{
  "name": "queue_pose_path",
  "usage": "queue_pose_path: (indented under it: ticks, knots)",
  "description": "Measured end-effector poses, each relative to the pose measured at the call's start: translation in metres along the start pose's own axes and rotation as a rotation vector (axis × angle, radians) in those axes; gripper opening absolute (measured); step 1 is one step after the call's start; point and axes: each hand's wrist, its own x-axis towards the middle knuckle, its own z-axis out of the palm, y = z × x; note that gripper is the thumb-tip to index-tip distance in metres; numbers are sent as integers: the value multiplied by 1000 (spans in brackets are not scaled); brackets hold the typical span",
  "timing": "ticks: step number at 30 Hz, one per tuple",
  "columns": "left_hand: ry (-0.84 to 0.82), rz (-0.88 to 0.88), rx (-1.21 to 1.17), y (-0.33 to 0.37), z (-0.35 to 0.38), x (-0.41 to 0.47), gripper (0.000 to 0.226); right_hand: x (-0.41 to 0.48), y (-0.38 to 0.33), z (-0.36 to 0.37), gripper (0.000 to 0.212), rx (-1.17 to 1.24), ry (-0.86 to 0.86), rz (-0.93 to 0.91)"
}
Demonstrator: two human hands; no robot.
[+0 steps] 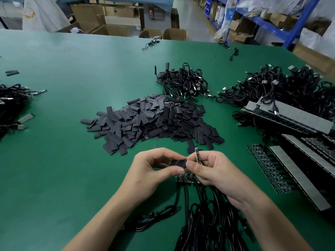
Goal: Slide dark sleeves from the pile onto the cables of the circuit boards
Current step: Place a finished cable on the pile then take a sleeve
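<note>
Holding a dark sleeve between thumb and fingers, the left hand sits in the lower centre of the frame; its grip is narrow and closed on the sleeve. The right hand is just beside it, its grip pinching a slim circuit board that stands nearly upright, with the top end showing above the fingers. The right end of the sleeve touches the right thumb next to the board; whether it is already over the board cannot be determined.

Under both hands lies a row of boards, with black cables running toward the bottom edge of the frame. The pile of sleeves lies on the green worktop at the centre of the frame, above the hands. Stacked boards occupy the right side. A cable bundle lies above the pile, and a larger cable heap fills the upper right.
</note>
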Motion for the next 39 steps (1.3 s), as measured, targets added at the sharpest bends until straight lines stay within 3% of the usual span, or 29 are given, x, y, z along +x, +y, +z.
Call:
queue_pose_path:
  ticks: [21, 27, 33, 36, 39]
  knots:
    - [3, -27, -32, -5, 0, 1, 21, 3, 4, -2, 6, -12, 34, -27]
    - [12, 13, 136, -7, 0, 0, 20, 4, 5, 0, 7, -63, 54, -33]
    - [21, 223, 456, -7, -2, 0, 17, 4, 11, -1, 12, -323, 147, -67]
    - [12, 253, 518, -5, -2, -1, 16, 3, 13, -2, 20, -372, 172, -67]
    - [-3, 254, 514, -4, -3, -1, 16, 3, 13, -3, 13, -313, 152, -42]
